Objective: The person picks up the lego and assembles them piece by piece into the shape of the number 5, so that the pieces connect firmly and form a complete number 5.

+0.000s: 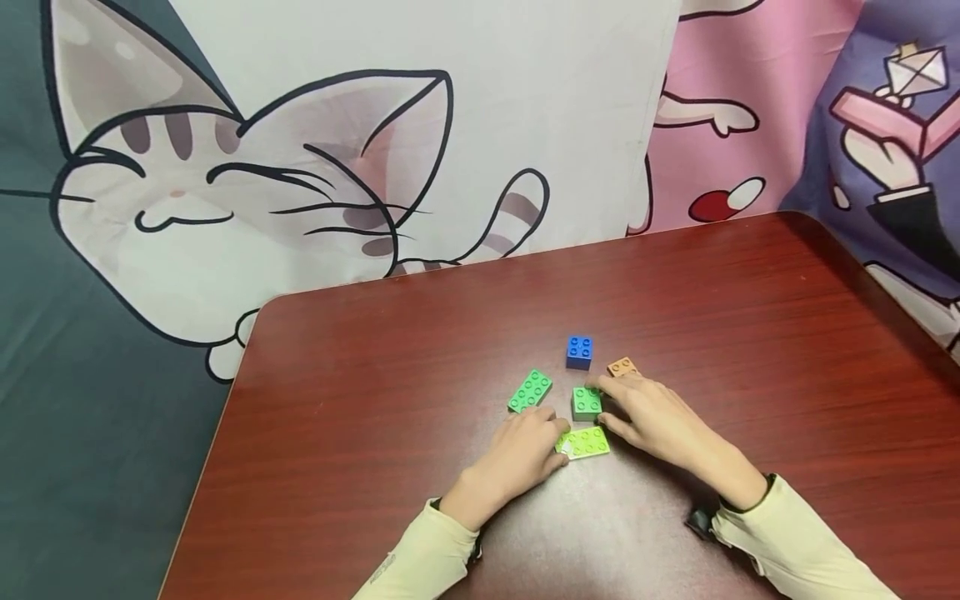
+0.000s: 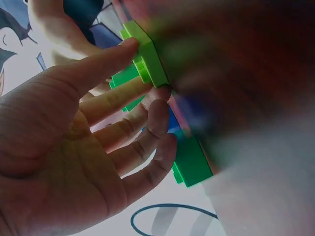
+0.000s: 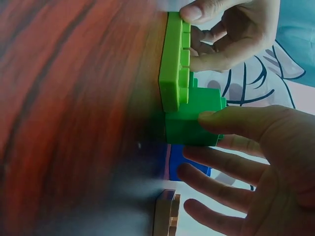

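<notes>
Our left hand (image 1: pixel 521 450) is pinching the lime brick (image 1: pixel 590 442). Our right hand (image 1: pixel 660 414) is pinching the square green brick (image 1: pixel 586 405).

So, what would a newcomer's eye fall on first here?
First, the big white cartoon cat smiling behind the red-brown table, upper left in the head view. Then, near mid-table, the left hand pinching an oblong lime plastic brick, the right hand at a square green plastic brick.
</notes>
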The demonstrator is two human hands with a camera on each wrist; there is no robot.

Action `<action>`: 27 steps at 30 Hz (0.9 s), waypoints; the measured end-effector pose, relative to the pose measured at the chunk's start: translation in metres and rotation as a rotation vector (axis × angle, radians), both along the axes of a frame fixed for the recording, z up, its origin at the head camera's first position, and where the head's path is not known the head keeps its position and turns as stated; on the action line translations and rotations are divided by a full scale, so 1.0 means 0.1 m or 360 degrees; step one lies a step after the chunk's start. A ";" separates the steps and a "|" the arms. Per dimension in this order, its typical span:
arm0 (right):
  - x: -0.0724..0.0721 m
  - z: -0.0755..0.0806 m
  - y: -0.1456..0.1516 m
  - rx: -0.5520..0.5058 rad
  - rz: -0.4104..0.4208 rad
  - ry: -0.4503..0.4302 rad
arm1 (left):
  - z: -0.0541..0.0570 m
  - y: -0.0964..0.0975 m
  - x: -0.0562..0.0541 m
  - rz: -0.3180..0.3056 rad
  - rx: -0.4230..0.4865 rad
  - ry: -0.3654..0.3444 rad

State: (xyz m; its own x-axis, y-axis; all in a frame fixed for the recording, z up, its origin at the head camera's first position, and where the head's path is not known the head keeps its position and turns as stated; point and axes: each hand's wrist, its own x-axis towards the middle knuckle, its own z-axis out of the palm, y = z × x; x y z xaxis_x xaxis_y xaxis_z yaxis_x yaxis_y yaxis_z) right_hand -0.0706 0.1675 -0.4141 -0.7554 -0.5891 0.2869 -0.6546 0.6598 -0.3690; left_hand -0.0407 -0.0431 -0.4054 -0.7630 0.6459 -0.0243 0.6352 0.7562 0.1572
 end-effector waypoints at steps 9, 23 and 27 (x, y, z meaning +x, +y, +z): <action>0.01 0.09 0.05 -0.0079 -0.0018 -0.0068 | 0.02 -0.06 -0.02 0.0059 0.0065 -0.0057; 0.06 0.17 0.04 -0.0117 0.0105 -0.0219 | 0.01 -0.07 -0.02 0.0094 0.0047 -0.0063; 0.06 0.18 0.03 -0.0103 0.0153 -0.0300 | 0.01 -0.07 -0.03 0.0098 0.0052 -0.0059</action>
State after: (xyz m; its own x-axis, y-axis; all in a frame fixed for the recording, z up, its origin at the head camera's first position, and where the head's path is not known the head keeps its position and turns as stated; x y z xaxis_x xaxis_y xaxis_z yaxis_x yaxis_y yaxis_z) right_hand -0.0647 0.1702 -0.3958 -0.7405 -0.6460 0.1854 -0.6289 0.5687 -0.5302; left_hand -0.0432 -0.0501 -0.4042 -0.8004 0.5986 -0.0328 0.5807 0.7878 0.2053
